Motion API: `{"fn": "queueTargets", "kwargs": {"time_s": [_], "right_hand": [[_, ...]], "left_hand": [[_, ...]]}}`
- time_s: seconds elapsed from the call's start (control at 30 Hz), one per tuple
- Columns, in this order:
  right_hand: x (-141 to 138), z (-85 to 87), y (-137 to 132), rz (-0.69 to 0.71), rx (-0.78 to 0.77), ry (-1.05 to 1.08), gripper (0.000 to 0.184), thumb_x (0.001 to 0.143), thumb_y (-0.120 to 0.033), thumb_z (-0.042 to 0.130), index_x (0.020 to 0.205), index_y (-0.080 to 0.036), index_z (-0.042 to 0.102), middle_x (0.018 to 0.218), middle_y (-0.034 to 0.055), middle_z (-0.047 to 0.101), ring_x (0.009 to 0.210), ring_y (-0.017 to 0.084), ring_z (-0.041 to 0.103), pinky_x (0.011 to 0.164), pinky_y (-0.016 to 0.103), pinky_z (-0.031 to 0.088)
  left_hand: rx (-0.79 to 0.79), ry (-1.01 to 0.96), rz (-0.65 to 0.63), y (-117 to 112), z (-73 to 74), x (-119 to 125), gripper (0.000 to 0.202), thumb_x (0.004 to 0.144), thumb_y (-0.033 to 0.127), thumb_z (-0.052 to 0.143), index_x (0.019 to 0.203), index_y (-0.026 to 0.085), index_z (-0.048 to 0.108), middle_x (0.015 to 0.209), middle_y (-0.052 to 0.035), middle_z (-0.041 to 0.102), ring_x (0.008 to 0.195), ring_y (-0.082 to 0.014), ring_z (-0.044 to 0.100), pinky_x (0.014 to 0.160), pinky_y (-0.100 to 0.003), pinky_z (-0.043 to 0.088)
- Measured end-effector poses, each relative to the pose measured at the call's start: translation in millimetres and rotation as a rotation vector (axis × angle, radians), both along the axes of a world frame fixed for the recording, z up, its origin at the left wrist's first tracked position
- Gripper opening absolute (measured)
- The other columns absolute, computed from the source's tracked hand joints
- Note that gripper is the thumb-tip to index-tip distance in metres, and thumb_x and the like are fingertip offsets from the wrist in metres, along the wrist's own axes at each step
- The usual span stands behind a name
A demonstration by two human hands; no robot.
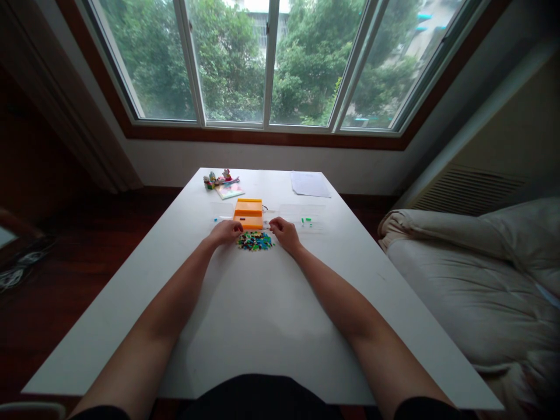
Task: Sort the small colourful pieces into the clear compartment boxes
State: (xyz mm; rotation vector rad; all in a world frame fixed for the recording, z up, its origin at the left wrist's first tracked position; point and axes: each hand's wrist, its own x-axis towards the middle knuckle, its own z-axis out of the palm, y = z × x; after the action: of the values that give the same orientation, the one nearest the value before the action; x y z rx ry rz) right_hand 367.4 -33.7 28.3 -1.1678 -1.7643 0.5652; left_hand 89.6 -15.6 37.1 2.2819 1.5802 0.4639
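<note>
A pile of small coloured pieces (pixel 255 240), blue, green and dark, lies on the white table (pixel 262 303) between my hands. Just behind the pile stands an orange box (pixel 248 213). My left hand (pixel 226 232) rests at the pile's left edge with its fingers curled inward. At the pile's right edge my right hand (pixel 284 232) is also curled, fingertips close to the orange box. Whatever either hand pinches is too small to make out.
A few green pieces (pixel 306 221) lie right of the box and a blue piece (pixel 216 220) to its left. Small toys and a colourful booklet (pixel 229 189) sit at the far left, a paper sheet (pixel 310 184) at the far right. A padded sofa (pixel 476 274) borders the table's right side.
</note>
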Motion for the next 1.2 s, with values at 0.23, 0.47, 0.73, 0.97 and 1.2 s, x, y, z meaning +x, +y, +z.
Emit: {"fn": "queueTargets", "kwargs": {"time_s": [0.23,0.47,0.73,0.97,1.2], "right_hand": [[1,-0.8,0,-0.006,-0.003,-0.043,0.019,0.087,-0.033,0.059,0.094,-0.021,0.071,0.067,0.0001,0.065,0.065,0.017,0.057,0.064,0.026,0.046],[9,-13.8,12,0.003,0.058,-0.215,0.019,0.085,-0.028,0.057,0.091,-0.02,0.072,0.062,-0.0033,0.058,0.058,0.012,0.048,0.062,0.023,0.037],[17,-21.1,18,0.144,0.038,-0.36,0.017,0.083,-0.023,0.059,0.089,-0.02,0.074,0.064,-0.0025,0.06,0.06,0.012,0.05,0.063,0.022,0.036],[15,-22.9,19,0.09,0.034,-0.334,0.018,0.083,-0.022,0.058,0.09,-0.021,0.075,0.063,-0.0023,0.06,0.059,0.013,0.051,0.062,0.023,0.036],[13,-22.5,19,0.078,0.029,-0.338,0.018,0.083,-0.022,0.058,0.091,-0.021,0.075,0.064,-0.0019,0.061,0.061,0.014,0.052,0.063,0.023,0.037]], "left_hand": [[-0.081,-0.079,-0.081,-2,3.8,-5,0.019,0.071,0.027,0.068,0.087,0.023,0.079,0.079,-0.0016,0.074,0.071,-0.0168,0.065,0.064,-0.022,0.048],[-0.1,-0.06,-0.092,-3,1.9,-1,0.02,0.073,0.026,0.066,0.089,0.023,0.077,0.082,-0.0014,0.074,0.072,-0.0163,0.065,0.063,-0.022,0.048],[0.0,-0.045,-0.06,-3,-2.5,6,0.015,0.076,0.026,0.064,0.085,0.022,0.075,0.081,-0.0019,0.073,0.072,-0.0164,0.064,0.064,-0.023,0.045],[0.043,-0.068,-0.218,-13,7.0,21,0.018,0.079,0.029,0.061,0.087,0.021,0.076,0.084,-0.0022,0.074,0.072,-0.0162,0.063,0.065,-0.023,0.044],[0.02,-0.089,-0.252,-18,16.8,21,0.021,0.077,0.031,0.063,0.09,0.023,0.077,0.08,-0.0017,0.072,0.069,-0.0158,0.061,0.065,-0.023,0.045]]}}
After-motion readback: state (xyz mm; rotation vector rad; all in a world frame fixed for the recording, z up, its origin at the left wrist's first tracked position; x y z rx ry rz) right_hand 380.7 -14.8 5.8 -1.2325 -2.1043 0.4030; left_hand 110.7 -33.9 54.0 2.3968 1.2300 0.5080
